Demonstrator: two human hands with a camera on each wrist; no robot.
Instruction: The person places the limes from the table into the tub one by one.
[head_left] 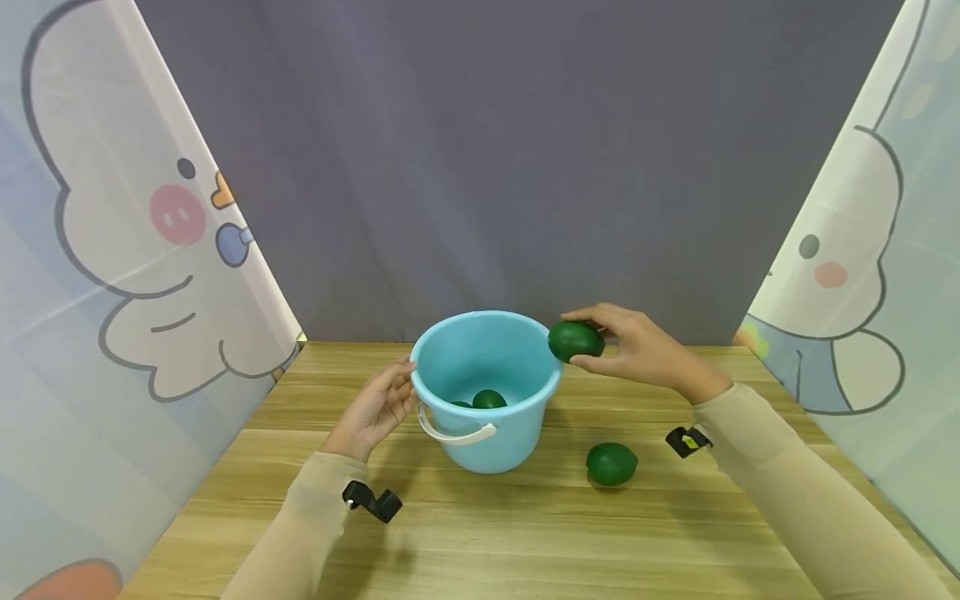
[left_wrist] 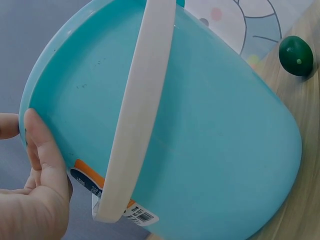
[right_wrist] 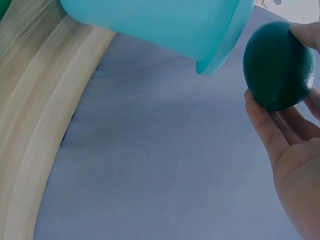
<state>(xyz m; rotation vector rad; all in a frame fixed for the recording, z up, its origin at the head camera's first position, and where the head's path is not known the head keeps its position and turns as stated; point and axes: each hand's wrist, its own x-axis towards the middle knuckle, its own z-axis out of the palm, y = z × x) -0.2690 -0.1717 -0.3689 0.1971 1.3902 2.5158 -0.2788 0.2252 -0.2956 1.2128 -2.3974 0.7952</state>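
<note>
A light blue bucket (head_left: 501, 437) stands upright on the table, its white handle (head_left: 453, 437) hanging down over the near side. My left hand (head_left: 378, 408) pinches the bucket's left rim, with fingers on both sides of it in the left wrist view. Between the thumb and fingers of my right hand (head_left: 637, 346) is a smooth, dark green oval fruit (head_left: 574, 341), held at the bucket's right rim. Inside the bucket lie two more green fruits (head_left: 489, 399), one mostly hidden by the near wall. Another green fruit (head_left: 611, 464) rests on the table, right of the bucket.
The wood-grain table (head_left: 480, 533) ends at a grey curtain (head_left: 517, 167) behind the bucket. Cartoon-printed cloth panels (head_left: 135, 250) hang on the left and right. A black mount (head_left: 372, 500) is strapped to each sleeved wrist.
</note>
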